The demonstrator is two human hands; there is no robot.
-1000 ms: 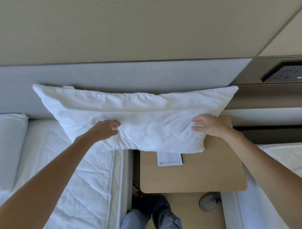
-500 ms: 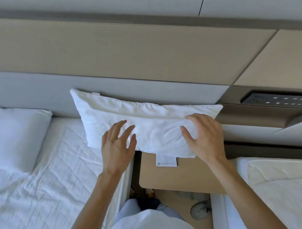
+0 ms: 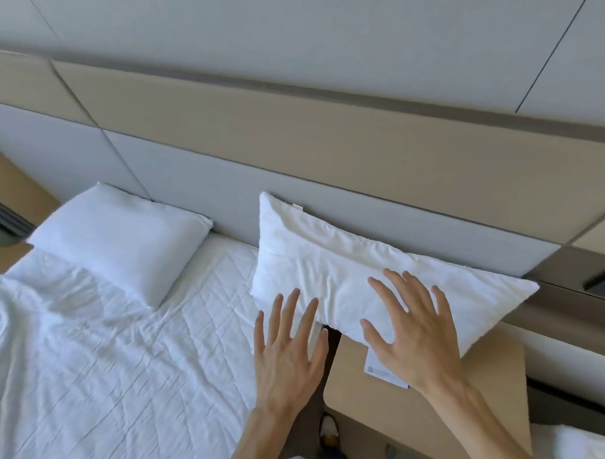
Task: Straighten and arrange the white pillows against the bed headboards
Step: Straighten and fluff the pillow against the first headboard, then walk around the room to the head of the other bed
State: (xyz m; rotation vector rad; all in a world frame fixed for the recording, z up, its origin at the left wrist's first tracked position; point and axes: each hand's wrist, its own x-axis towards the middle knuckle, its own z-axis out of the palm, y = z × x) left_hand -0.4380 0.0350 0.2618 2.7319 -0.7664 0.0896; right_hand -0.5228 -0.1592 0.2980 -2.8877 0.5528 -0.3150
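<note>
Both hands are spread flat with fingers splayed, gripping nothing: the left hand [image 3: 287, 353] hovers over the right edge of the bed [image 3: 110, 356] with its fingertips at the near edge of the crumpled pillow [image 3: 357, 279], and the right hand [image 3: 414, 332] lies over that pillow's near right part — whether the palm actually presses the fabric I cannot tell. This pillow leans against the grey headboard [image 3: 379, 223], but it sits askew: its left end rests at the bed's top right corner while its right half overhangs the gap and the wooden bedside table [image 3: 471, 395], partly covering a small white card [image 3: 381, 370] there. A second pillow [image 3: 123, 242] lies at the bed's top left corner, plump and smooth, its far end close to the headboard, though set at a slant. By my reading the task is partway through — the near pillow has reached the headboard yet needs shifting left fully onto the mattress and squaring up, and the far one may want aligning. The near pillow looks limp and underfilled, its cover creased across the middle, with a small tag showing at its top edge
</note>
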